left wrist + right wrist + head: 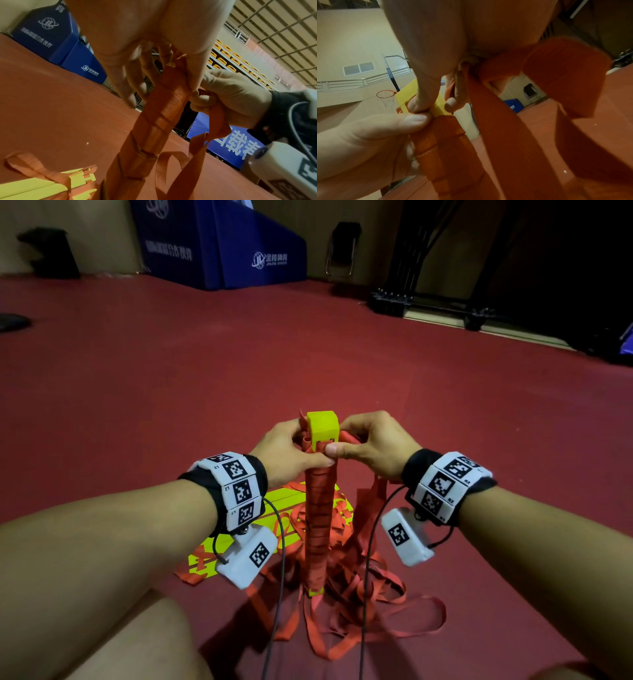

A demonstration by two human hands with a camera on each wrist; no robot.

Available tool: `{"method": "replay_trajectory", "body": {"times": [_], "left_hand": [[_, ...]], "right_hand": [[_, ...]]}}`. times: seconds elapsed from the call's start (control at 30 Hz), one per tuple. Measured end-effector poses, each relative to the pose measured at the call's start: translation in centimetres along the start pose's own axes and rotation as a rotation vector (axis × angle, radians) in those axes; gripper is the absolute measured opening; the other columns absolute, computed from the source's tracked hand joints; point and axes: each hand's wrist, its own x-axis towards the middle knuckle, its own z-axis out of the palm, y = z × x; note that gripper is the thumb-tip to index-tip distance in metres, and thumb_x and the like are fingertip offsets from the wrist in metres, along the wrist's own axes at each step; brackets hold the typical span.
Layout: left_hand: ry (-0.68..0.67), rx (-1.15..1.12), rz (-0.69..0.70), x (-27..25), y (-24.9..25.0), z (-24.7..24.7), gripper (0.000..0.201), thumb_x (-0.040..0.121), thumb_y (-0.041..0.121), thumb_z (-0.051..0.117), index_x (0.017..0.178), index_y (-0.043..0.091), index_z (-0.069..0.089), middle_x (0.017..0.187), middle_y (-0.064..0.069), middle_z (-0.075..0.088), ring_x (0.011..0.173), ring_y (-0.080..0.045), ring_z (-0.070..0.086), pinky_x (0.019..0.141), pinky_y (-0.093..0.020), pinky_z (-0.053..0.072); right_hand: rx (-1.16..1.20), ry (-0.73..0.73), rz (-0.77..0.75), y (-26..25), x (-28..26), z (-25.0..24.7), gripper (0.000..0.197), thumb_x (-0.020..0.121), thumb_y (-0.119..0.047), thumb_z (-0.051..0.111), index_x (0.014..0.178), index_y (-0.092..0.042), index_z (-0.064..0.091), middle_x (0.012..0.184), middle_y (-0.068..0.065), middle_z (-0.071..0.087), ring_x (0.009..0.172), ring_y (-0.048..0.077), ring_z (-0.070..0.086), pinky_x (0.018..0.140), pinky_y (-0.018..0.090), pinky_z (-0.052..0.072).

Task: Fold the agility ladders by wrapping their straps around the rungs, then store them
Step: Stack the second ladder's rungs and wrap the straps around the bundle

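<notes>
A stack of yellow rungs (322, 426) stands upright on the floor, its length wound in orange strap (319, 515). My left hand (291, 450) grips the top of this bundle, thumb pressed on the wrapped strap (164, 108). My right hand (370, 446) pinches the strap (496, 108) just under the yellow end (419, 94), with a loose loop running through its fingers. More loose orange strap (376, 604) lies tangled on the floor round the bundle's foot. A second pile of yellow rungs (274, 508) lies flat behind my left wrist.
Red sports floor (171, 378) stretches all round. Blue padded barriers (219, 248) stand at the far wall, with a folding chair (342, 248) and black equipment racks (428, 299) to the right. My knees are at the bottom edge.
</notes>
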Motion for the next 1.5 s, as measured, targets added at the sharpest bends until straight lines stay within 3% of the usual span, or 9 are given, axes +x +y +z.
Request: {"method": "replay_trajectory", "body": {"times": [0.3,0.43,0.57,0.83,0.93,1.1,1.23,1.4,1.5], "left_hand": [[-0.008,0.113,0.017,0.2,-0.7,0.0,0.048,0.056,0.053,0.078,0.102,0.039,0.071,0.097,0.012,0.076,0.095,-0.014,0.071,0.093,-0.043,0.055],[-0.003,0.090,0.054,0.1,-0.8,0.6,0.054,0.051,0.058,0.075,0.102,0.049,0.063,0.098,0.011,0.075,0.095,-0.016,0.071,0.093,-0.045,0.055],[0.031,0.061,0.040,0.7,-1.0,0.7,0.058,0.049,0.054,0.078,0.104,0.039,0.064,0.099,0.007,0.075,0.095,-0.020,0.071,0.092,-0.047,0.055],[-0.003,0.120,0.047,1.3,-1.1,0.7,0.040,0.069,0.031,0.087,0.105,0.032,0.068,0.096,0.009,0.074,0.088,-0.013,0.067,0.088,-0.036,0.054],[-0.029,0.107,0.057,1.3,-1.0,0.9,0.050,0.058,0.045,0.082,0.105,0.033,0.070,0.098,0.010,0.075,0.093,-0.014,0.070,0.091,-0.037,0.055],[-0.024,0.093,0.050,1.4,-1.0,1.0,0.034,0.061,0.039,0.082,0.092,0.035,0.067,0.094,0.007,0.076,0.090,-0.017,0.071,0.090,-0.043,0.056],[-0.031,0.094,0.065,1.4,-0.8,1.0,0.029,0.073,0.022,0.086,0.091,0.035,0.067,0.095,0.006,0.075,0.091,-0.018,0.070,0.092,-0.043,0.055],[-0.050,0.091,0.067,1.3,-0.6,0.9,0.031,0.072,0.023,0.086,0.094,0.035,0.069,0.095,0.007,0.075,0.091,-0.017,0.070,0.094,-0.045,0.054],[-0.084,0.072,0.064,1.1,-0.2,1.0,0.056,0.058,0.043,0.083,0.112,0.031,0.071,0.103,0.007,0.076,0.100,-0.018,0.071,0.097,-0.044,0.054]], "right_hand": [[0.214,-0.165,0.084,0.2,-0.7,-0.4,0.012,0.100,-0.012,0.057,0.098,-0.014,0.069,0.073,-0.008,0.067,0.061,0.009,0.052,0.058,0.023,0.045],[0.052,-0.109,0.113,0.3,-0.7,-0.1,0.012,0.101,-0.019,0.055,0.098,-0.022,0.067,0.064,-0.001,0.062,0.055,0.015,0.055,0.054,0.034,0.048],[-0.008,-0.033,0.025,-0.4,-0.8,0.3,0.016,0.102,-0.014,0.052,0.114,-0.025,0.050,0.071,-0.001,0.065,0.052,0.008,0.066,0.048,0.027,0.051],[-0.222,-0.108,-0.077,0.6,-0.7,-0.7,0.023,0.097,-0.014,0.060,0.100,-0.033,0.046,0.091,-0.003,0.067,0.077,0.018,0.071,0.073,0.038,0.056],[-0.315,-0.105,-0.097,0.3,-0.7,-0.6,0.025,0.089,-0.023,0.072,0.103,-0.024,0.051,0.102,-0.001,0.061,0.092,0.021,0.063,0.081,0.038,0.052],[-0.428,-0.064,-0.135,0.4,-0.7,-0.7,0.020,0.086,-0.028,0.074,0.080,-0.017,0.059,0.092,0.002,0.058,0.084,0.022,0.057,0.081,0.039,0.048],[-0.371,0.015,-0.103,0.3,-0.9,-0.7,0.018,0.083,-0.022,0.076,0.090,-0.018,0.060,0.091,-0.003,0.064,0.087,0.020,0.063,0.076,0.035,0.050],[-0.352,-0.001,-0.085,0.3,-1.0,-0.8,0.027,0.080,-0.014,0.078,0.100,-0.017,0.060,0.087,-0.008,0.063,0.084,0.018,0.063,0.076,0.033,0.049],[-0.368,-0.021,-0.106,0.2,-1.0,-0.8,0.030,0.078,-0.012,0.077,0.094,-0.022,0.054,0.085,-0.007,0.059,0.080,0.019,0.058,0.072,0.032,0.044]]}}
